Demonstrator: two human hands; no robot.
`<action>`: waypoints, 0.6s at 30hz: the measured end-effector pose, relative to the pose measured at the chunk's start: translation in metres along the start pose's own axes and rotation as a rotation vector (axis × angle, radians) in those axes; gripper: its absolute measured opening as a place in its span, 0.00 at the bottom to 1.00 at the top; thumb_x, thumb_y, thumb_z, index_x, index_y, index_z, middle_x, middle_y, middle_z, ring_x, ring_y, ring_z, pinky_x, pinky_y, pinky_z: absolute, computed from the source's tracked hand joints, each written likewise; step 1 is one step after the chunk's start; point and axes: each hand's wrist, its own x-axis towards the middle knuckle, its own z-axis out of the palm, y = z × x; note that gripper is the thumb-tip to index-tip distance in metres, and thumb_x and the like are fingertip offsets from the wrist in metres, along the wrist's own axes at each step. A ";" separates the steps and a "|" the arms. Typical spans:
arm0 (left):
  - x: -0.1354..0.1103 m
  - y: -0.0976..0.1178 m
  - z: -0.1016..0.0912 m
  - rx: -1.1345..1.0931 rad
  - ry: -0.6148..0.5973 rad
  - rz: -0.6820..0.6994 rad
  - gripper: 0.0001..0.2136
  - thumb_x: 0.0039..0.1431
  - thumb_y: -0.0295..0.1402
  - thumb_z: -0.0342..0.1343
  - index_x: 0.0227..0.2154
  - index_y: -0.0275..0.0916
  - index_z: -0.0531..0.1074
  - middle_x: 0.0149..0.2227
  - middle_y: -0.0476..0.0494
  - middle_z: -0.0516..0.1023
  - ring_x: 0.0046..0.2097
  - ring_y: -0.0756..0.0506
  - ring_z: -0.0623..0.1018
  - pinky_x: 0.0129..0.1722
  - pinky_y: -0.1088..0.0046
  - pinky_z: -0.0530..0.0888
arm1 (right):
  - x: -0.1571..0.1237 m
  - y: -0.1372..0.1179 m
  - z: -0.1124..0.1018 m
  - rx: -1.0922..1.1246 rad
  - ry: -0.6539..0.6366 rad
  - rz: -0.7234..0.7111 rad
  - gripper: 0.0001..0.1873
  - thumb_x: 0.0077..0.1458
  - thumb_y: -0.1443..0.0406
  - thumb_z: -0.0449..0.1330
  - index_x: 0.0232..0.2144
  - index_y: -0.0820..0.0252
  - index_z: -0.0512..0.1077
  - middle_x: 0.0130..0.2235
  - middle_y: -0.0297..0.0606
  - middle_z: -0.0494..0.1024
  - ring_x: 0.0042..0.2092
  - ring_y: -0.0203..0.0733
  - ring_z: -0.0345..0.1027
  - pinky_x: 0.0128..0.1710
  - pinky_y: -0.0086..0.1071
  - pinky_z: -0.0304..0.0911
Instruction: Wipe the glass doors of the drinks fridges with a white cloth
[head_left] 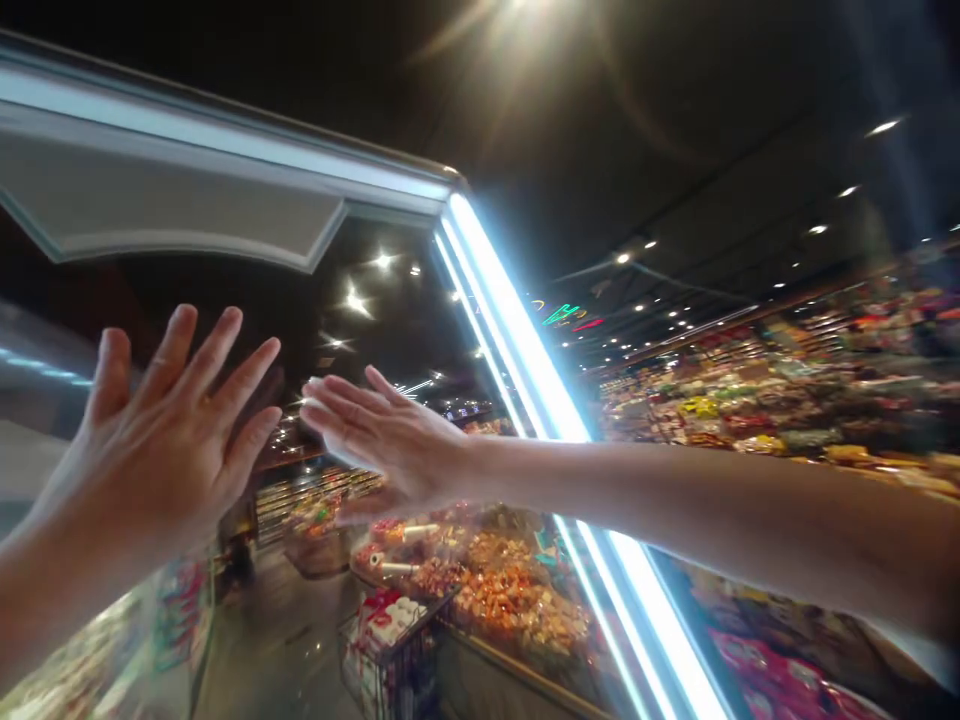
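Observation:
Both my hands are raised flat against a glass door point(390, 300) of a lit display case in a shop. My left hand point(169, 440) has its fingers spread and stretched upward, palm on the glass. My right hand point(379, 435) reaches in from the right, fingers straight and together, pointing left, also pressed to the glass. Neither hand holds anything.
A bright light strip point(525, 360) runs diagonally down the door's edge, with a pale frame point(187, 190) along the top. The glass reflects bins of wrapped sweets point(510, 590) and a cart. Shelves of colourful goods point(787, 400) fill the right side under ceiling spotlights.

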 end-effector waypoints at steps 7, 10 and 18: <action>0.042 0.026 0.022 0.030 -0.059 -0.090 0.33 0.71 0.48 0.28 0.69 0.37 0.59 0.75 0.34 0.51 0.76 0.31 0.44 0.72 0.39 0.42 | -0.002 0.073 -0.018 0.058 0.158 0.457 0.55 0.61 0.32 0.39 0.75 0.59 0.33 0.77 0.40 0.32 0.77 0.52 0.22 0.76 0.54 0.25; 0.053 0.023 0.027 0.072 -0.089 -0.138 0.34 0.71 0.49 0.26 0.70 0.37 0.58 0.75 0.36 0.50 0.76 0.32 0.45 0.72 0.39 0.43 | -0.001 0.068 -0.016 0.029 0.050 0.095 0.55 0.59 0.30 0.40 0.75 0.52 0.34 0.77 0.30 0.33 0.77 0.42 0.23 0.77 0.41 0.23; 0.055 -0.010 0.017 0.113 -0.166 -0.240 0.33 0.71 0.49 0.27 0.71 0.38 0.55 0.76 0.38 0.49 0.77 0.32 0.43 0.71 0.37 0.43 | 0.050 0.123 -0.039 0.022 0.198 0.497 0.55 0.63 0.34 0.34 0.75 0.67 0.35 0.76 0.50 0.32 0.76 0.61 0.24 0.74 0.62 0.29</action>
